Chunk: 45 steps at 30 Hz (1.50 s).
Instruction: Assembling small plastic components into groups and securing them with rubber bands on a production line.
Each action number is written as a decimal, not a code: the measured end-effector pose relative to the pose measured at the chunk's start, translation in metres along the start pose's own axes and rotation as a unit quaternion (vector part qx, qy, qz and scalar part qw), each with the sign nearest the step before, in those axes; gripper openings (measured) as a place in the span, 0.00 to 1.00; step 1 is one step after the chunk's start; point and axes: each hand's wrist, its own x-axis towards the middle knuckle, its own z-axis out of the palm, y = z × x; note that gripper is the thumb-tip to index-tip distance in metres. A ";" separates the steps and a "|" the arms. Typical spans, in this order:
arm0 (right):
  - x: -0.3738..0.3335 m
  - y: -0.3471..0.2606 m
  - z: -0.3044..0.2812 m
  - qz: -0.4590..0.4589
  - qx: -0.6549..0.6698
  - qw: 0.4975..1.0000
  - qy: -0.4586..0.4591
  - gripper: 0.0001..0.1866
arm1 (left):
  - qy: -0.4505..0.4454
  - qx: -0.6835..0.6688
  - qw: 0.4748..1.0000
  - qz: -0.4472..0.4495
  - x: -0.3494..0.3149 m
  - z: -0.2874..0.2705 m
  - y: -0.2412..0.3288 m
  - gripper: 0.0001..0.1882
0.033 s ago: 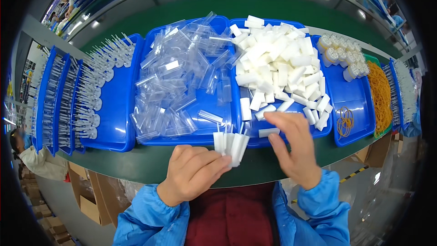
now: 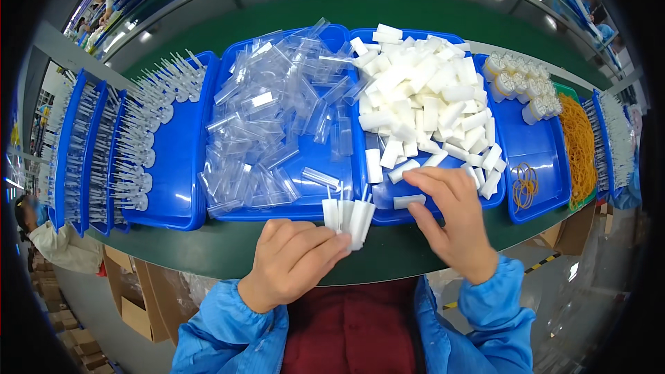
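My left hand (image 2: 294, 263) is closed around a small bunch of white tubes (image 2: 350, 220) with thin pale stems sticking up from their tops. It holds them upright just over the near edge of the bench. My right hand (image 2: 454, 221) is open, thumb and fingers apart, with nothing between them. It hovers above the near edge of a blue tray (image 2: 388, 216) heaped with short white cylinders (image 2: 422, 90). A single translucent sleeve (image 2: 409, 201) lies in that tray beside the right fingertips. Left of it, another tray holds a pile of transparent plastic sleeves (image 2: 277, 111).
On the left, a blue tray (image 2: 170, 166) has rows of thin-stemmed clear pieces (image 2: 131, 180). To the right, a tray holds banded bundles (image 2: 516, 83) and loose rubber bands (image 2: 525, 185). A green tray beyond is full of orange rubber bands (image 2: 576, 145). Cardboard boxes (image 2: 142, 301) stand below the bench.
The bunch in my left hand has shifted slightly left and tilted a little. My right hand has moved slightly right, still open.
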 end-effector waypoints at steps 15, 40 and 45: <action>0.023 0.025 -0.015 0.014 0.080 0.963 -0.256 0.15 | -0.077 0.006 0.997 0.020 0.003 0.010 -0.002 0.22; 0.003 -0.029 0.015 -0.050 0.098 0.994 0.024 0.18 | -0.113 -0.014 0.992 0.057 0.018 -0.014 0.016 0.20; -0.005 -0.039 0.022 -0.060 0.130 0.990 0.010 0.18 | 0.021 -0.040 0.998 0.040 -0.006 0.004 0.008 0.20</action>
